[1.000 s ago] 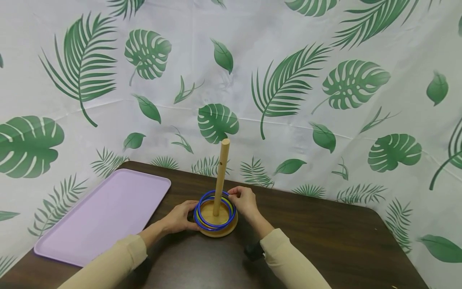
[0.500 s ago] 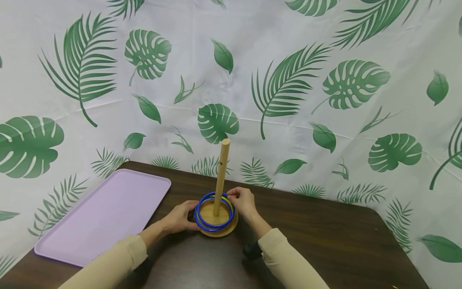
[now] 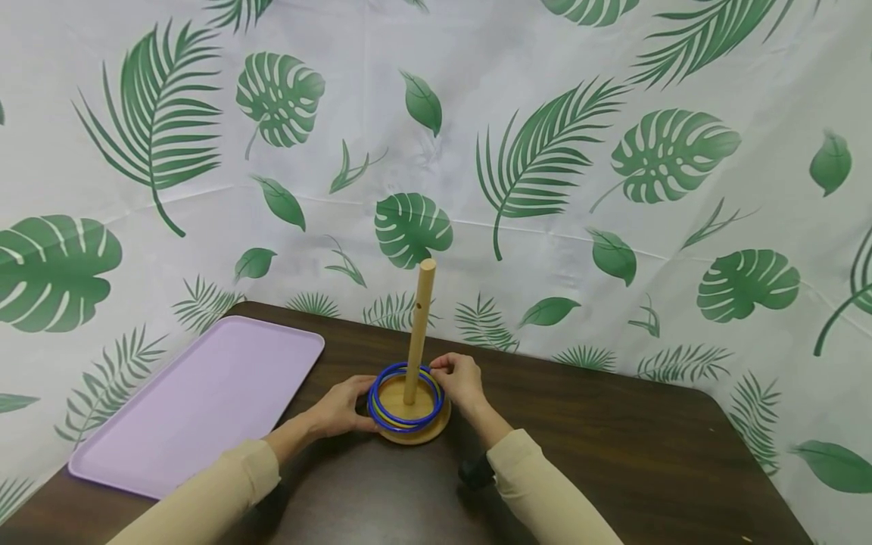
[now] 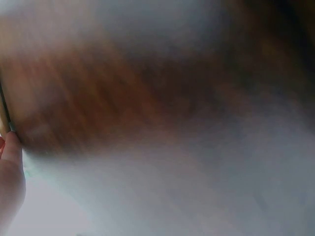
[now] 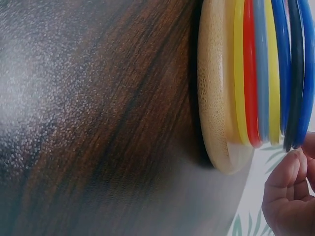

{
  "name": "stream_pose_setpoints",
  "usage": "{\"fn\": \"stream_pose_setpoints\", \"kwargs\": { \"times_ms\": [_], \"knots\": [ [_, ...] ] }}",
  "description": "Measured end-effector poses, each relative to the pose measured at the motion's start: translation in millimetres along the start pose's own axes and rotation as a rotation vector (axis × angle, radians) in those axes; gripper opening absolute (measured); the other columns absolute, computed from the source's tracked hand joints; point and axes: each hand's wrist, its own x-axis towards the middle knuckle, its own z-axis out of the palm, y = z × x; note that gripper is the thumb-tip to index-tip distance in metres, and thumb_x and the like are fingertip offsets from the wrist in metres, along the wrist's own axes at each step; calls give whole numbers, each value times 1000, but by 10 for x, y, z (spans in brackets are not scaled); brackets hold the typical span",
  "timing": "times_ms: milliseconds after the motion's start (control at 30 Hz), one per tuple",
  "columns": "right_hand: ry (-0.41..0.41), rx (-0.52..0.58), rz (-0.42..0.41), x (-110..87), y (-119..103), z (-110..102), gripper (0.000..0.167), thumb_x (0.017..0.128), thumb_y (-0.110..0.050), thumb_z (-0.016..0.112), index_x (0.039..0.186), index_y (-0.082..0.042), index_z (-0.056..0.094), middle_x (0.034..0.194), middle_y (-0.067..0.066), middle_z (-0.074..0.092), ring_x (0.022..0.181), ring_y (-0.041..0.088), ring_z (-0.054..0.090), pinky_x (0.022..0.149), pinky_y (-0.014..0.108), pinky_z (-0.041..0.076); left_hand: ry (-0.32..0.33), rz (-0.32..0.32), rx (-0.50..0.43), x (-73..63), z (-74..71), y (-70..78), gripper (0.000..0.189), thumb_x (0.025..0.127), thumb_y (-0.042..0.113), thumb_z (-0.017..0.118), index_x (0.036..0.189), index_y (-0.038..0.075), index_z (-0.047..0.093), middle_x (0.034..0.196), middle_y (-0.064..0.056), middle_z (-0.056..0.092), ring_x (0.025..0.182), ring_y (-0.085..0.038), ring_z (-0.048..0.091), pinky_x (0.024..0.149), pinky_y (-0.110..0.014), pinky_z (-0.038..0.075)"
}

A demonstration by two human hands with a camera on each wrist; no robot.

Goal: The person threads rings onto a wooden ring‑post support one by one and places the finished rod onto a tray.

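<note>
In the head view, a wooden stand with a round base (image 3: 418, 437) and an upright peg (image 3: 421, 325) stands on the table. Several thin rings circle the foot of the peg, with a blue ring (image 3: 403, 430) on top. The right wrist view shows red, yellow, grey-blue, dark and blue rings stacked over the base, among them a red ring (image 5: 251, 73). My right hand (image 3: 462, 381) pinches the blue ring at its far right edge. Around the left side of the base curves my left hand (image 3: 341, 409), thumb in front; its exact contact is partly hidden.
A lilac tray (image 3: 204, 401) lies left of the stand on the dark wooden table (image 3: 613, 446). Behind the table hangs a white cloth (image 3: 518, 91) printed with green leaves. Part of a black object (image 3: 475, 473) shows by the right sleeve.
The far edge of the upper blue ring has come down slightly, and the rings have shifted against each other, with more yellow showing at the front. Both hands stay nearly in place.
</note>
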Motion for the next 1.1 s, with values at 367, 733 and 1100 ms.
{"fn": "stream_pose_setpoints", "kwargs": {
  "times_ms": [367,733,1100],
  "knots": [
    [14,-11,22,-17,26,-40,5,80,-4,70,83,1,70,71,6,66,62,8,52,56,19,44,3,14,29,30,-10,43,74,67,27,83,126,-6,55,128,-23,54,120,-40,49,99,-54,38],
    [44,15,8,-29,44,-84,6,82,-7,68,85,-2,71,76,6,68,66,7,54,61,22,47,-1,-3,9,40,-5,60,74,67,26,83,127,-6,54,128,-25,53,120,-42,48,100,-55,38],
    [23,244,-113,-164,-157,-166,14,86,-4,65,95,5,68,86,19,68,69,9,53,59,17,43,5,6,-3,9,-13,63,72,66,24,83,125,-6,55,126,-24,54,120,-43,47,99,-56,38]
  ]
}}
